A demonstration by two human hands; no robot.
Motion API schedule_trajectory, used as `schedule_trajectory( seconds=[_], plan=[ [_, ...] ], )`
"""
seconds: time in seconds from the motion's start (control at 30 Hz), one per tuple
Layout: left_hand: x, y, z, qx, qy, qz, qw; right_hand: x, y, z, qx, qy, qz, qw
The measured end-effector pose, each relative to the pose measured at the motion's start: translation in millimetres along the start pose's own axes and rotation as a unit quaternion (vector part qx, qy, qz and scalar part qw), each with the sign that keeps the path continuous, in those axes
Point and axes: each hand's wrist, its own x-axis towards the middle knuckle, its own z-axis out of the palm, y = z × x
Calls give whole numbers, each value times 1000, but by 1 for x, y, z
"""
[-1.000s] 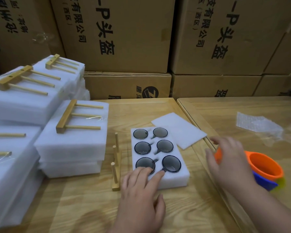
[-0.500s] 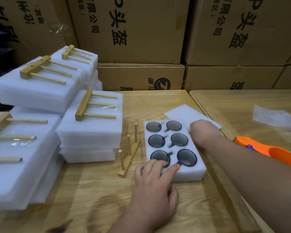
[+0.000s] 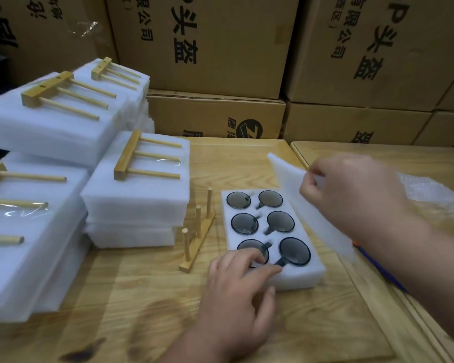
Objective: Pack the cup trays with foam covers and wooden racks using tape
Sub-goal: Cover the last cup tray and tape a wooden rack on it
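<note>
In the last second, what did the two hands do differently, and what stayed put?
The right hand left the orange cups at the right, reached across to the foam cover lying behind the cup tray, pinched it and lifted its edge off the table. The left hand stayed resting on the tray's near end. The tray, the upright wooden rack beside it and the packed stacks did not move.

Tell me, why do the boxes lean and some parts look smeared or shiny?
Head view: the wide lens bows the cardboard boxes at the edges; the right hand and the foam cover it lifts are motion-blurred; tape on a packed tray glints under overhead light.
</note>
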Motion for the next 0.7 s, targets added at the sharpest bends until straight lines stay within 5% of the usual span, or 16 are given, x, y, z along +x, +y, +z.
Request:
schedule_trajectory(
  seconds=[0.13, 0.3, 0.43, 0.5, 0.6, 0.7],
  plan=[
    [0, -8, -4, -117, 68, -99, 986, -47, -46, -9, 37, 3, -110, 993],
    [0, -21, 1, -249, 58, -269, 929, -68, -63, 19, 170, -224, -158, 947],
    [3, -20, 0, -220, 23, -281, 934, -55, -28, 46, 287, -99, 5, 953],
    [4, -19, -1, -199, 0, -281, 939, -45, -7, 58, 256, -142, 125, 948],
    [5, -18, -2, -183, -15, -280, 942, -44, 9, 75, 322, -266, 236, 877],
    [6, -17, -3, -196, -17, -287, 938, -47, 16, 88, 380, -230, 242, 863]
  ],
)
